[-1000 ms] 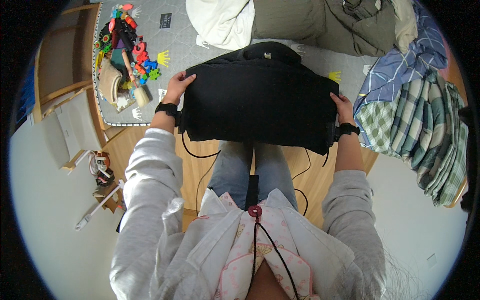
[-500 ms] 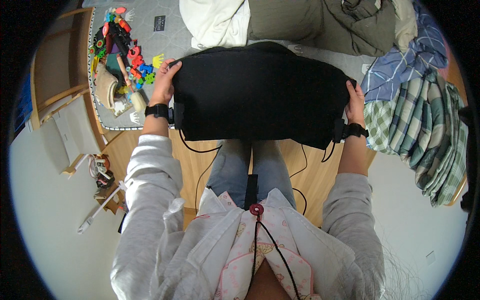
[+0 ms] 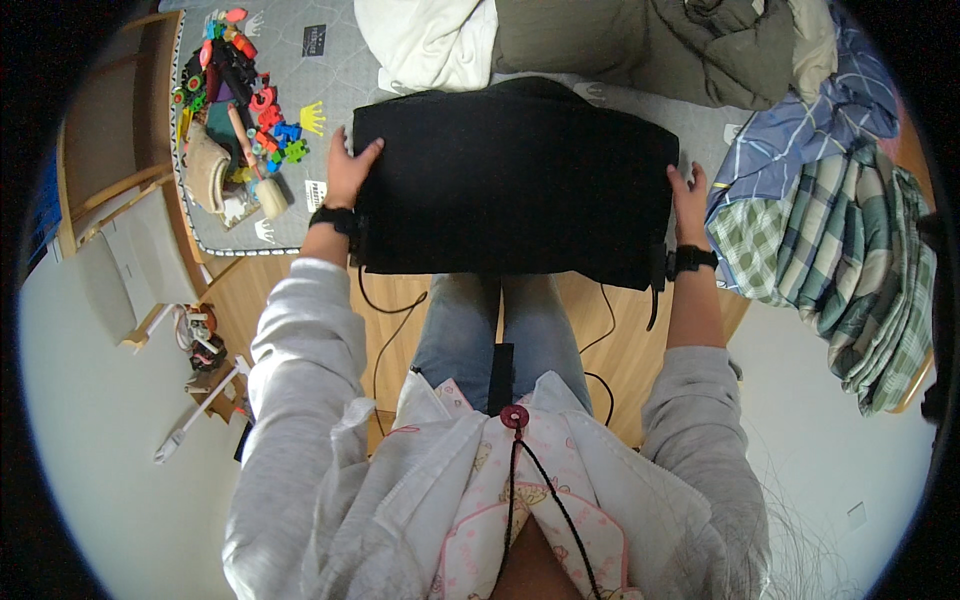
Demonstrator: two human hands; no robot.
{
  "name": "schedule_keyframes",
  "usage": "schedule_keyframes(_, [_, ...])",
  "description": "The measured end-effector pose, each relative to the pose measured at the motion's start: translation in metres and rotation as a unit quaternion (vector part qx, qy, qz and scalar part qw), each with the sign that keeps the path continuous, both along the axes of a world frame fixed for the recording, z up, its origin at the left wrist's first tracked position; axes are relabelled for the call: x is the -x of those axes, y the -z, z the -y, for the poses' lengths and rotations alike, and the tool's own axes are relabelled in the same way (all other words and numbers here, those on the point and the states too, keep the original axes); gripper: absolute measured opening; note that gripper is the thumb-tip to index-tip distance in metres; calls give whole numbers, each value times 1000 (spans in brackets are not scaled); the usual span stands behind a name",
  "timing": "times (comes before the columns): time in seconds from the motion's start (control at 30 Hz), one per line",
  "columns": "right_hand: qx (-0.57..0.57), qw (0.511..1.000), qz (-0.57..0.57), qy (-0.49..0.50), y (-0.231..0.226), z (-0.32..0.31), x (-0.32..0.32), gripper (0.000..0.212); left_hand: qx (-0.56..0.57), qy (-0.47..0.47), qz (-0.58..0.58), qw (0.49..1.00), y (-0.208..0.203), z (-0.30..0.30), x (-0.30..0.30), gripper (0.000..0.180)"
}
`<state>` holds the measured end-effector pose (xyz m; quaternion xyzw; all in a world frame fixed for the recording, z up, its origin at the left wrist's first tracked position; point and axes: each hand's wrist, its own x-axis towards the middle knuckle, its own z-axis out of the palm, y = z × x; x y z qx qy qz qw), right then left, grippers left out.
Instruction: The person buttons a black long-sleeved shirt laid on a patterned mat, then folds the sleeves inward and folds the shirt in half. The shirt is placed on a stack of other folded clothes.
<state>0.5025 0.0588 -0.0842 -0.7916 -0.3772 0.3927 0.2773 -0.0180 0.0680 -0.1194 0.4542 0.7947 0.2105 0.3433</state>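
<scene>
A dark black piece of folded cloth [image 3: 515,185], perhaps a garment, spreads wide in front of me at the near edge of the bed. Its lower edge reaches over my legs. My left hand [image 3: 350,172] is at its left side, thumb over the cloth and fingers apart, not gripping it. At the right side, my right hand [image 3: 688,200] stands with thumb and fingers parted beside the cloth's edge. Both wrists wear black straps with cables. How the cloth is folded underneath is hidden.
The grey bed mattress [image 3: 290,75] holds a pile of colourful toys [image 3: 262,120] at left. Beyond the black cloth lie a white cloth [image 3: 430,45] and a dark olive cloth [image 3: 640,50]. Checked bedding [image 3: 830,260] is heaped at right. A cable [image 3: 395,345] hangs near my legs.
Both hands have let go of the black cloth's upper corners and opened. My right hand has shifted slightly left. The cloth's right end has drawn inward and its top edge lies a little farther away.
</scene>
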Motion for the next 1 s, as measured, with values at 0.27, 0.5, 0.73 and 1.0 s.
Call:
schedule_keyframes(0.27, [150, 960, -216, 96, -14, 73, 1, 83, 101, -97, 204, 969, -5, 74, 0, 64])
schedule_keyframes(0.5, [201, 935, -282, 72, -10, 95, 3, 73, 195, -115, 275, 934, -17, 79, 3, 63])
schedule_keyframes(0.73, [253, 930, -254, 86, 4, 91, -4, 81, 250, -69, 251, 933, -21, 67, 6, 71])
schedule_keyframes(1.0, [293, 916, -270, 48, -16, 82, 11, 88, 302, -43, 252, 918, -21, 65, 9, 72])
